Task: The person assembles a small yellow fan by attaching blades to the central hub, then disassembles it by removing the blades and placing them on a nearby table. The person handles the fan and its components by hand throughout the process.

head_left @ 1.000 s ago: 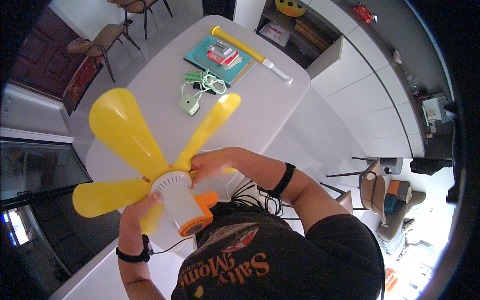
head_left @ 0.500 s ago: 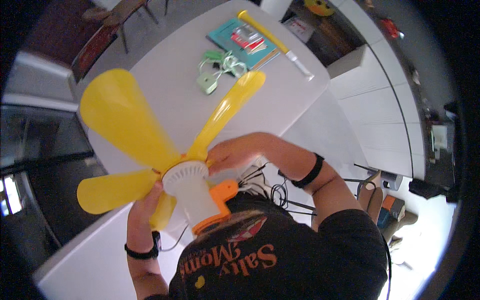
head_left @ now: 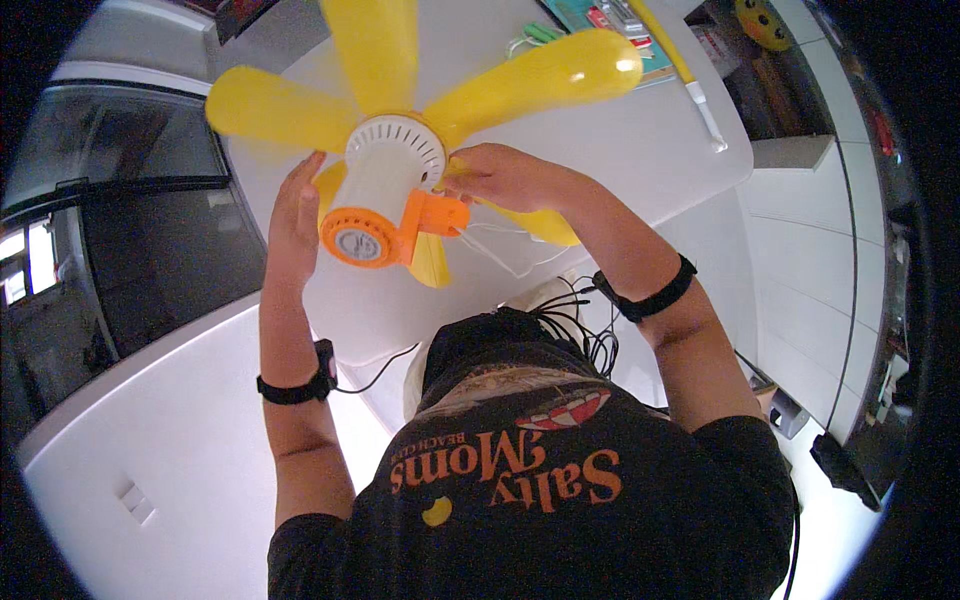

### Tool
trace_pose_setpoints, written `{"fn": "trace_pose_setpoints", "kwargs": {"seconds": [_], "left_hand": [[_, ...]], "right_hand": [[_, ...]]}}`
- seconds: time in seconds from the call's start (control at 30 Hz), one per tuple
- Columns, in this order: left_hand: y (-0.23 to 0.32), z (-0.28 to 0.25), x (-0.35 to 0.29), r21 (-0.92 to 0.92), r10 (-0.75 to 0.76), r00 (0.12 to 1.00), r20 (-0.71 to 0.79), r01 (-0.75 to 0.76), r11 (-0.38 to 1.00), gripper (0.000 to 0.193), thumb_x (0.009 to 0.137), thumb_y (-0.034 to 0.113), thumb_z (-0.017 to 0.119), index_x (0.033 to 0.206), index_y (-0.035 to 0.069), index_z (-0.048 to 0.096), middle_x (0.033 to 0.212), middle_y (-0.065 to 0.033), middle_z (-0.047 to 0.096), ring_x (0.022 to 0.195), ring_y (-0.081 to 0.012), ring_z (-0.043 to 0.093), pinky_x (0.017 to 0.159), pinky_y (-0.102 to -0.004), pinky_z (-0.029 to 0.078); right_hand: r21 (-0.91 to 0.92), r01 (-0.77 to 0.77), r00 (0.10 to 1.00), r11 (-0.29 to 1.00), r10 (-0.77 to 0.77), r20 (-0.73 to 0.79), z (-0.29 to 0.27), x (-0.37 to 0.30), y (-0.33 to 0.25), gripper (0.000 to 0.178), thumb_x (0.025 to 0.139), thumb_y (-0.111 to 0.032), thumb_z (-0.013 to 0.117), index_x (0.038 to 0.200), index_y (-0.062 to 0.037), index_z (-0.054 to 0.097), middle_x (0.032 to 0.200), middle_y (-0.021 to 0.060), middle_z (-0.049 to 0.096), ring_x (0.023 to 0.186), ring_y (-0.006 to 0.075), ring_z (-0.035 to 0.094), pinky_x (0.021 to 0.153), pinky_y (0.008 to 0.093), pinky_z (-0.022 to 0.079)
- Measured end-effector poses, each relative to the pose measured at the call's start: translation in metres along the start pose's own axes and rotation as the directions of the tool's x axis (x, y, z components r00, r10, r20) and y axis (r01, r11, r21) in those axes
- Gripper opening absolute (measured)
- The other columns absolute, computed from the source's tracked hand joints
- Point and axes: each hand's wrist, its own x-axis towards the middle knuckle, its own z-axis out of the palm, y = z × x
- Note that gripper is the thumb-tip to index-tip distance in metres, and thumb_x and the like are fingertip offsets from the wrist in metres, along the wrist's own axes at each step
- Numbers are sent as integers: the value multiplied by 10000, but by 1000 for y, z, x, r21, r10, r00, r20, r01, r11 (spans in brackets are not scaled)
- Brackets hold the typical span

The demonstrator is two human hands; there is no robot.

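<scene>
A ceiling fan [head_left: 385, 180] with yellow blades, a white motor housing and an orange end cap and bracket is above the white table, its cap end toward me. My right hand [head_left: 510, 180] is at the fan's right side, fingers bent in at the housing beside the bracket; a blade and the housing partly hide the fingertips. On the other side, my left hand [head_left: 295, 215] has its fingers stretched out beside the housing and below a blade. Whether those fingertips touch the fan, I cannot tell. A white cord [head_left: 500, 258] trails from the bracket.
The white table [head_left: 660, 150] extends behind the fan. A yellow tube with a white end [head_left: 700, 100] lies at its far right, beside a teal book [head_left: 655, 68] and a pale green cord [head_left: 535, 38]. Black cables [head_left: 590, 335] hang near my body. White cabinets [head_left: 800, 230] stand at right.
The fan has turned, and its orange cap now faces me more. It appears higher and further right in view. My left fingers have straightened away from it. The whole view has shifted.
</scene>
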Motion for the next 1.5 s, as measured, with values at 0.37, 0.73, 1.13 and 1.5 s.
{"fn": "trace_pose_setpoints", "kwargs": {"seconds": [0.37, 0.73, 1.13, 1.5], "left_hand": [[60, 4, 12, 617, 102, 993, -52, -48, 786, 600, 848, 406, 753, 1286, 26, 600, 1318, -159, 581, 1348, -323, 462, 1132, -474, 326], [54, 28, 2, 632, -27, 956, 291, -171, 756, 629, 899, 447, 671, 1346, 23, 548, 1341, -189, 561, 1284, -380, 509, 1092, -458, 392], [14, 79, 7, -325, -604, 738, 301, 675, 663, 641, 918, 456, 676, 1381, 37, 532, 1287, -149, 615, 1182, -244, 581, 1058, -351, 411], [-49, 101, -3, -665, -552, 811, 195, 523, 533, 386, 921, 166, 703, 1252, 47, 543, 1182, -82, 641, 1028, -170, 637, 882, -333, 547]], "right_hand": [[-449, -159, 951, 879, 15, -308, 29, -3, 14, 341, 1005, -313, 517, 1032, 16, 598, 959, 234, 637, 932, 417, 619, 818, 502, 491], [-518, -175, 904, 838, -72, -422, 48, -8, 45, 280, 1007, -284, 511, 1095, -30, 590, 1024, 206, 592, 969, 393, 578, 853, 480, 479], [-549, -245, 796, 799, -157, -584, 66, 4, 21, 450, 838, -152, 688, 1212, -5, 486, 1166, 197, 486, 1109, 381, 489, 898, 528, 432], [-32, -236, 852, 971, 191, -487, 54, 8, 50, 715, 806, -506, 771, 1219, 33, 546, 1049, 229, 654, 1023, 346, 659, 897, 430, 535]]}}
